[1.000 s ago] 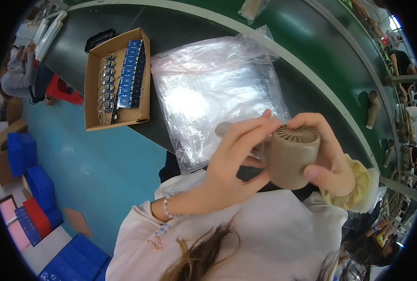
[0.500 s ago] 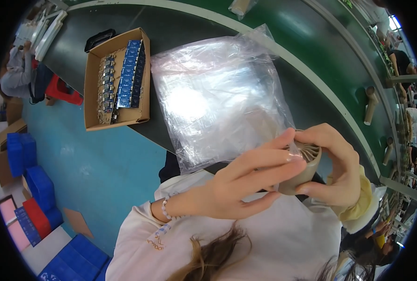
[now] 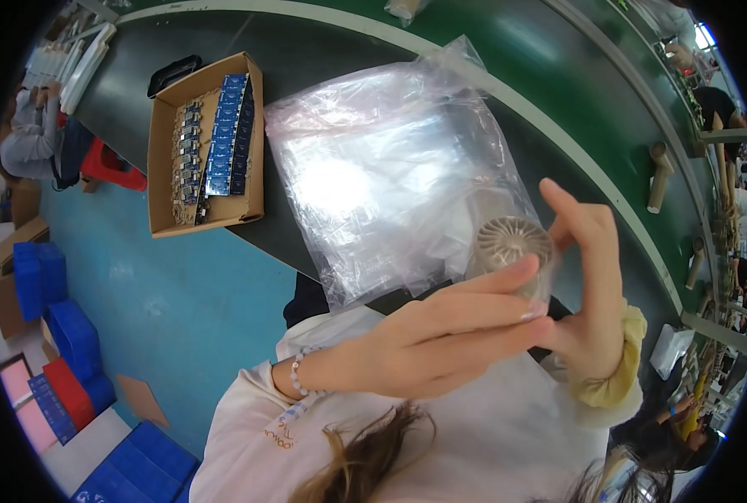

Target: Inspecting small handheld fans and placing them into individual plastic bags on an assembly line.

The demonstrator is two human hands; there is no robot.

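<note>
While a cardboard box (image 3: 205, 142) of blue packs sits far left on the dark surface (image 3: 323, 42), the left hand (image 3: 424, 344) stretches its fingers (image 3: 491, 289) across a beige round fan (image 3: 512, 251). It seems partly inside the clear plastic bag (image 3: 382, 168). The right hand (image 3: 591, 293) cups it, fingers loosely open.

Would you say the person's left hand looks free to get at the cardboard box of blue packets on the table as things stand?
Probably not right away: the left hand is pressed across the small beige fan with the right hand. The cardboard box sits apart on the dark table, open-topped, with nothing lying between.
</note>
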